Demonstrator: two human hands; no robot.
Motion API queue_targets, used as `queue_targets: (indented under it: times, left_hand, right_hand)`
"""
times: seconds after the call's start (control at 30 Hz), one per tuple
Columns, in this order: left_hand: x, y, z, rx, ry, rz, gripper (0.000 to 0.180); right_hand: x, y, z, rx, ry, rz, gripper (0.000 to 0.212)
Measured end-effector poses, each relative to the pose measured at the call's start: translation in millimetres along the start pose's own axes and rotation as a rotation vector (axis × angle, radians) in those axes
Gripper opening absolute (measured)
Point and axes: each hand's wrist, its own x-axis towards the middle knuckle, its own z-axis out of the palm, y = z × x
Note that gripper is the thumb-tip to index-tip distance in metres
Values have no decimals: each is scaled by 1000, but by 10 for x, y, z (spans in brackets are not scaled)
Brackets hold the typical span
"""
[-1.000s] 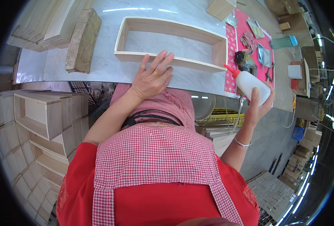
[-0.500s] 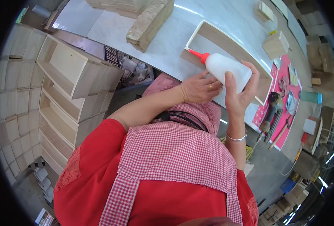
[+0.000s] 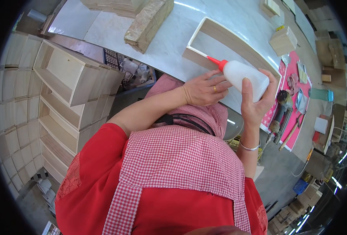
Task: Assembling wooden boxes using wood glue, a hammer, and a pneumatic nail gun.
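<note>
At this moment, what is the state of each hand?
Left hand: near the wooden frame; gripping or open cannot be told.
Right hand: closed, holding the white bottle.

My right grip (image 3: pixel 256 96) has carried the white plastic bottle with a red cone nozzle (image 3: pixel 246 78) from the right end of the pale rectangular wooden frame (image 3: pixel 199 56) to its left corner, just beside my left grip (image 3: pixel 208 90); since then the tip has shifted slightly rightward along the near edge.
</note>
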Motion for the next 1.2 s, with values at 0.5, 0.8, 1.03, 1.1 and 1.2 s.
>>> queue_targets:
  times: [0.5,0.8,1.03,1.1,1.2]
  left_hand:
    - [84,18,-62,4,-101,-15,27]
    - [79,16,-79,5,-138,-20,27]
    - [74,12,-78,4,-159,-33,28]
    - [77,18,-77,0,-160,-32,28]
    - [91,10,-76,3,-158,-35,28]
  right_hand:
    - [-396,195,-901,-197,161,96,41]
    - [-624,305,-1334,-286,331,188,41]
    - [-735,376,-1576,-359,389,221,41]
    - [-753,360,-1608,-363,411,273,40]
    - [-748,395,-1636,-361,429,297,40]
